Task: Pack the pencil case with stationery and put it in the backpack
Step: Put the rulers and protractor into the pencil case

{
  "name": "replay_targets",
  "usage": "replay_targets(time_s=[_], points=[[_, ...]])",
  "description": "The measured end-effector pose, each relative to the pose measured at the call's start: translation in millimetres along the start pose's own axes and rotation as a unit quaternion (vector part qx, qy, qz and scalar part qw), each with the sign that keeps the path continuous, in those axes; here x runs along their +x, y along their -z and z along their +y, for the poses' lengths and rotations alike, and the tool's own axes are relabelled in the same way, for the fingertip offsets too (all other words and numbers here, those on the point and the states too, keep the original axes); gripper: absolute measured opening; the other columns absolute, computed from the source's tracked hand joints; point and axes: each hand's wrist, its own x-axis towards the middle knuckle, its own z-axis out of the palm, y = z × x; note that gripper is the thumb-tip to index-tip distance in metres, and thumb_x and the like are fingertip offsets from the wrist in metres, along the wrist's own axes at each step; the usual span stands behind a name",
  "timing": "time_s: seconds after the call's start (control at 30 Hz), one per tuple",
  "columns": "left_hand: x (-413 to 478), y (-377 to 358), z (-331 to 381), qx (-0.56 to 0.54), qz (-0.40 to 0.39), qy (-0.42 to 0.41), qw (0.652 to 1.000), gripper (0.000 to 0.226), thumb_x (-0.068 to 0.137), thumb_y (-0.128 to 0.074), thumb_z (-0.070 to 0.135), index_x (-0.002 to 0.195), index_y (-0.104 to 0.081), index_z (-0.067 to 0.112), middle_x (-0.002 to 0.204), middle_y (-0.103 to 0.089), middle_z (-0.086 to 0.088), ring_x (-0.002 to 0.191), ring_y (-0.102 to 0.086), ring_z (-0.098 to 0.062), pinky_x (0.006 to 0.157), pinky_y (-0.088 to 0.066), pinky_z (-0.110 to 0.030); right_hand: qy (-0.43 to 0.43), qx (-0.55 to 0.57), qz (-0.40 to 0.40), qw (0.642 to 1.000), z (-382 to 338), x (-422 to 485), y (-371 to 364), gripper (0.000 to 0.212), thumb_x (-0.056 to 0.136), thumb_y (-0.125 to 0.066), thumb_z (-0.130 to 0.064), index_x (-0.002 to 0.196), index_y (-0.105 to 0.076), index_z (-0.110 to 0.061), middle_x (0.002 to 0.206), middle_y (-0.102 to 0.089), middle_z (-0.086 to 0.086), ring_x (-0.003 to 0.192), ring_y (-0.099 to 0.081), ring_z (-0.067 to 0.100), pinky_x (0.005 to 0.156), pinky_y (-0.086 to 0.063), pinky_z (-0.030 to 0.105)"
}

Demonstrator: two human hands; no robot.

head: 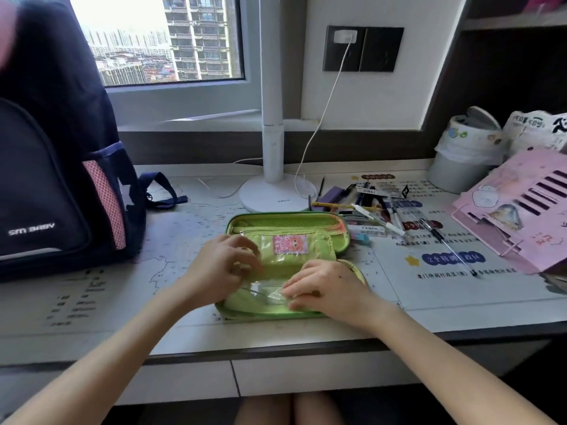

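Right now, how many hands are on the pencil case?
2. The left hand grips the middle flap of the open pencil case; the right hand presses on the clear pocket in its near half. Neither is hidden.

Open case lies mid-desk, left hand and right hand on it. Backpack stands left. Lamp behind case; pens right of lamp, folder farther right, bin behind it.
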Motion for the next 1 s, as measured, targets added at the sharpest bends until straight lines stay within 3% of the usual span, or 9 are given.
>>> replay_targets(time_s=[0.13,0.27,0.53,0.63,0.73,0.8,0.87,0.93,1.0], points=[[-11.2,-11.0,-1.5,0.064,-0.009,0.011,0.998,0.041,0.07,-0.039,0.066,0.083,-0.07,0.042,0.13,-0.05,0.01,0.122,-0.04,-0.018,0.107,-0.019,-0.047,-0.012,0.009,0.091,0.996,1.8,-8.9,14.8,0.024,0.083,-0.06,-0.029,0.094,-0.074,-0.013,0.091,-0.074,-0.001,0.085,-0.068,0.009,0.079,-0.055,0.025],[-15.1,-16.0,-2.6,0.089,0.032,0.025,0.995,0.044,0.062,-0.043,0.073,0.072,-0.071,0.04,0.125,-0.056,0.005,0.12,-0.044,-0.023,0.107,-0.017,-0.06,-0.015,-0.05,0.168,0.984,11.7,-28.1,31.6,0.024,0.085,-0.059,-0.028,0.089,-0.075,-0.011,0.086,-0.074,0.0,0.08,-0.068,0.012,0.072,-0.056,0.028],[-10.1,-13.5,-2.0,0.126,0.03,0.044,0.991,0.023,0.053,-0.067,0.057,0.063,-0.069,0.037,0.116,-0.062,-0.003,0.114,-0.051,-0.032,0.102,-0.019,-0.067,-0.085,-0.076,0.021,0.993,10.6,-49.1,26.6,0.018,0.082,-0.064,-0.018,0.095,-0.075,-0.015,0.094,-0.074,-0.003,0.089,-0.067,0.012,0.08,-0.056,0.03],[-7.2,-12.1,-4.6,0.142,0.009,0.038,0.989,0.022,0.051,-0.081,0.049,0.064,-0.069,0.036,0.116,-0.062,-0.006,0.113,-0.052,-0.034,0.101,-0.019,-0.069,-0.138,-0.064,-0.063,0.986,10.2,-47.7,34.0,0.035,0.084,-0.054,0.002,0.108,-0.071,-0.018,0.116,-0.067,-0.005,0.111,-0.057,0.007,0.101,-0.041,0.022],[0.2,-7.2,-0.4,0.158,0.016,0.031,0.987,0.022,0.052,-0.084,0.043,0.066,-0.068,0.037,0.119,-0.061,-0.009,0.114,-0.052,-0.035,0.101,-0.019,-0.069,-0.184,-0.001,-0.1,0.978,7.8,-46.7,47.2,0.051,0.078,-0.044,0.012,0.111,-0.069,-0.018,0.121,-0.064,-0.007,0.116,-0.051,0.002,0.101,-0.033,0.01],[8.7,-2.9,5.3,0.154,0.032,0.02,0.987,0.024,0.052,-0.084,0.042,0.07,-0.069,0.037,0.118,-0.062,-0.01,0.112,-0.053,-0.036,0.1,-0.022,-0.069,-0.225,0.065,-0.035,0.972,11.5,-45.7,58.6,0.052,0.078,-0.043,0.015,0.109,-0.07,-0.017,0.115,-0.066,-0.007,0.111,-0.054,-0.002,0.098,-0.036,0.008],[20.0,0.1,11.4,0.143,0.052,0.008,0.988,0.023,0.056,-0.08,0.045,0.074,-0.07,0.035,0.116,-0.063,-0.012,0.109,-0.055,-0.036,0.1,-0.024,-0.068,-0.272,0.038,0.111,0.955,31.7,-47.1,67.1,0.039,0.083,-0.049,0.011,0.104,-0.072,-0.012,0.105,-0.07,-0.002,0.1,-0.06,0.003,0.089,-0.044,0.01],[32.7,1.4,17.8,0.132,0.073,-0.007,0.988,0.018,0.061,-0.071,0.045,0.075,-0.07,0.034,0.115,-0.063,-0.011,0.108,-0.055,-0.036,0.1,-0.025,-0.067,-0.341,-0.061,0.24,0.907,66.0,-49.3,73.7,0.024,0.086,-0.055,0.003,0.099,-0.072,-0.007,0.095,-0.073,0.006,0.087,-0.066,0.016,0.074,-0.048,0.019],[45.5,0.5,24.7,0.119,0.085,-0.015,0.989,0.012,0.067,-0.075,0.039,0.077,-0.07,0.034,0.117,-0.062,-0.009,0.11,-0.054,-0.034,0.103,-0.022,-0.065,-0.435,-0.137,0.279,0.845,106.8,-49.7,79.6,0.018,0.087,-0.057,-0.006,0.097,-0.071,-0.005,0.092,-0.073,0.012,0.081,-0.065,0.028,0.066,-0.047,0.026]])
